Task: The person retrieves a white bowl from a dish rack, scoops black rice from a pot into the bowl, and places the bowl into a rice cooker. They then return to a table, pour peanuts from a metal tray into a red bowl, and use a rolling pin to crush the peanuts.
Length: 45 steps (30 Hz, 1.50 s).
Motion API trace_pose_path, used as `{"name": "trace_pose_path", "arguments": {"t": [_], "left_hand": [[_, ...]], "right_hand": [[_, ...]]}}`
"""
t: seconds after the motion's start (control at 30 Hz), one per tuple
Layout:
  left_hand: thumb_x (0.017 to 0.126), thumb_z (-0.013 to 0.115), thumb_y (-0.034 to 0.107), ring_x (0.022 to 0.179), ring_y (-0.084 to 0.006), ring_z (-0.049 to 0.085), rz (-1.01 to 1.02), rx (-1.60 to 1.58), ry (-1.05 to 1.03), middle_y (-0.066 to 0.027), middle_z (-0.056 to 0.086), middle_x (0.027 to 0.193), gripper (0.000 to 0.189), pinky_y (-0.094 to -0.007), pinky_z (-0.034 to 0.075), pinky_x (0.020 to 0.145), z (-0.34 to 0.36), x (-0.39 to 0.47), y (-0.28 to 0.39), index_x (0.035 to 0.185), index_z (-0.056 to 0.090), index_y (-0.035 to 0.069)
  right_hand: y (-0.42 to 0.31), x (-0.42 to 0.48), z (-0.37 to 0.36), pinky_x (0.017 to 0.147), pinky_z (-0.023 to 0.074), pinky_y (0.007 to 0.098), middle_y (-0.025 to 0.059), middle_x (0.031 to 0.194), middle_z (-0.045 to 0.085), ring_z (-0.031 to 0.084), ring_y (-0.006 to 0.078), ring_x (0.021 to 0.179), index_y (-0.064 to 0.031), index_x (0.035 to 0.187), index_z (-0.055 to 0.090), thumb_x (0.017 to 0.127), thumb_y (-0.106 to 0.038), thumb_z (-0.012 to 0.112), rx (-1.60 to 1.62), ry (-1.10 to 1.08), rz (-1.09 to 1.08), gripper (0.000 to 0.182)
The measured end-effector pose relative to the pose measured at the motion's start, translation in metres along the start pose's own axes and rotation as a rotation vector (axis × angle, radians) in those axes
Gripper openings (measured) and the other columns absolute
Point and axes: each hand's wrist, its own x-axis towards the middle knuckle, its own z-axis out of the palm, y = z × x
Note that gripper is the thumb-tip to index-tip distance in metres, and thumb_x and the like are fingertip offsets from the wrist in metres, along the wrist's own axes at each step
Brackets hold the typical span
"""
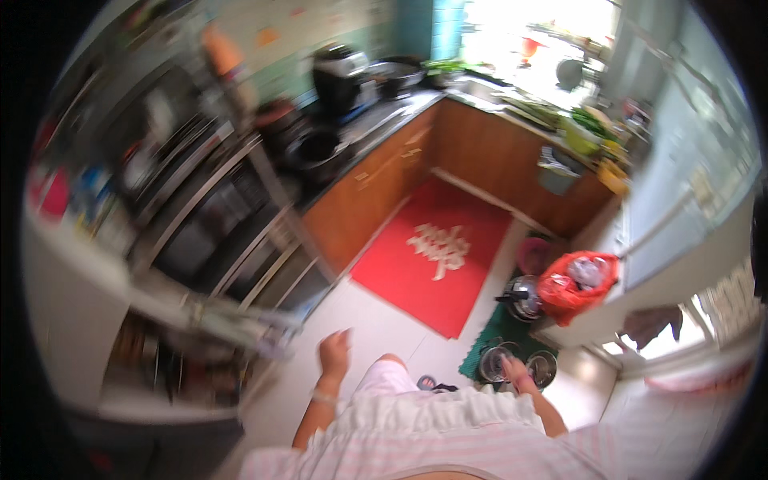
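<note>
My left hand (335, 351) hangs in front of me at the lower left, over the pale floor, its fingers curled and holding nothing that I can see. My right hand (517, 371) is lower right of centre, in line with a metal pot (494, 362) on a green mat (482, 343); blur hides whether it holds anything. Beside that hand is another metal pot (543, 368). A red floor mat (390, 258) with white lettering lies ahead of me, between the wooden cabinets.
On the left stands a metal rack (204, 186). A black rice cooker (337, 78) and dark pans are on the counter. Leafy greens in a yellow-green basin (579, 137) sit by the window. A red plastic bag (561, 300) and a lidded pot (525, 303) stand at right.
</note>
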Motion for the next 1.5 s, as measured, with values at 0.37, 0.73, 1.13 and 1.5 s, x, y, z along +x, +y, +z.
{"name": "trace_pose_path", "arguments": {"t": [0.37,0.73,1.13,1.5], "left_hand": [[0.095,0.055,-0.005,0.078,-0.0257,0.068,-0.221,-0.392,-0.179,-0.0206,0.052,0.136,0.050,-0.0346,0.057,0.068,0.146,0.322,0.053,0.144,0.049,0.003],[0.095,0.067,0.008,0.085,-0.0257,0.070,0.358,-0.047,-0.648,-0.0170,0.055,0.132,0.038,-0.0396,0.058,0.081,0.372,0.625,0.207,0.131,0.058,0.004],[0.095,0.070,0.023,0.107,-0.0301,0.068,0.250,-0.005,-1.047,-0.0145,0.052,0.143,0.048,-0.0403,0.056,0.094,0.568,0.744,0.383,0.139,0.057,0.009],[0.095,0.070,0.022,0.101,-0.0324,0.070,0.342,0.109,-0.942,-0.0179,0.066,0.125,0.043,-0.0417,0.056,0.091,0.694,0.944,0.420,0.134,0.060,0.006]], "right_hand": [[-0.324,0.271,-0.070,0.086,0.0539,0.0456,0.0221,0.103,0.073,0.069,0.0396,0.102,-0.0038,0.111,0.072,0.101,-0.040,0.061,-0.043,0.131,-0.476,0.039],[-0.241,0.386,-0.248,0.091,0.0548,0.0437,0.0197,0.107,0.075,0.071,0.0363,0.104,-0.0037,0.109,0.074,0.096,-0.038,0.065,0.093,0.419,0.041,0.037],[-0.343,0.628,-0.631,0.084,0.0552,0.0409,0.0170,0.097,0.074,0.072,0.0319,0.093,-0.0015,0.105,0.072,0.097,-0.025,0.065,0.088,0.746,-0.231,0.026],[-0.466,0.787,-0.926,0.082,0.0555,0.0465,0.0139,0.101,0.071,0.069,0.0356,0.093,-0.0102,0.104,0.072,0.091,-0.025,0.070,-0.220,1.396,-0.225,0.020]]}}
